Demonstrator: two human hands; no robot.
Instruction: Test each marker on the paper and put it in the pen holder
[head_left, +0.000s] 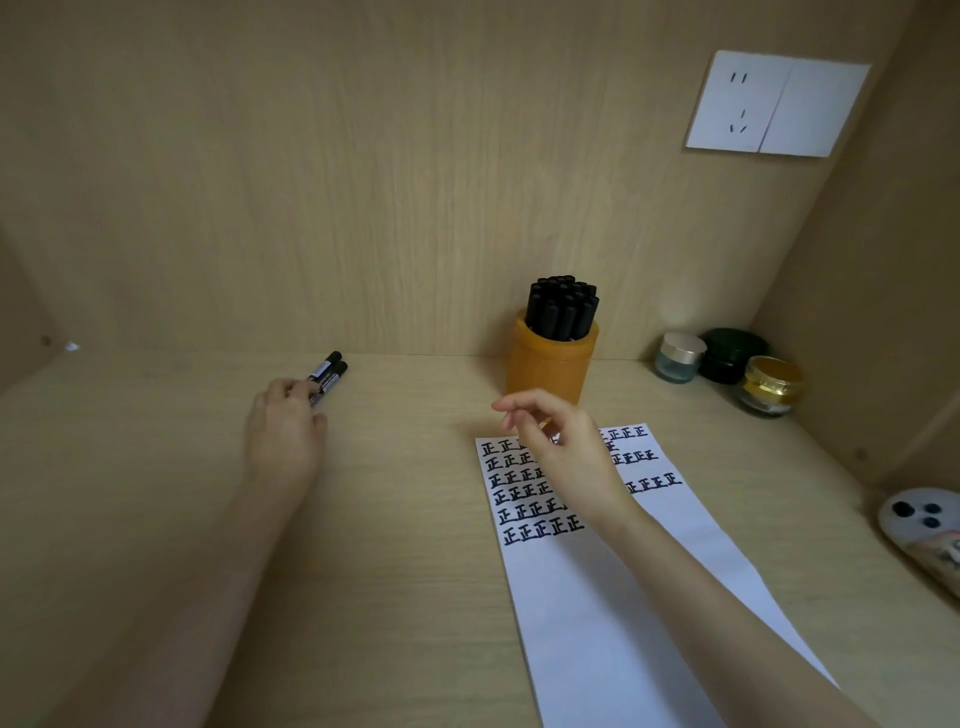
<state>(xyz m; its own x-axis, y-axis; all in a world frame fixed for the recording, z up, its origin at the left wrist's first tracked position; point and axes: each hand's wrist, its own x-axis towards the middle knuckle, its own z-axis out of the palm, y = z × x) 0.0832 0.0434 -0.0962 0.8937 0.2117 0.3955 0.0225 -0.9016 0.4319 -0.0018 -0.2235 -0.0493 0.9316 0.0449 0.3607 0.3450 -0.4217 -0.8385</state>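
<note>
Two markers (328, 372) lay on the tabletop (156, 467) under the fingers of the left hand (284, 431), grip unclear, while the right hand (563, 447) hung loose and empty above the paper (597, 597); pinching just one seemed wisest.

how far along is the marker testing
Mostly done: the pen holder is packed with capped markers and the paper carries rows of test marks. In hand: the left hand reaches the two markers lying on the desk; the right hand is empty. Left: testing and storing those two.
</note>
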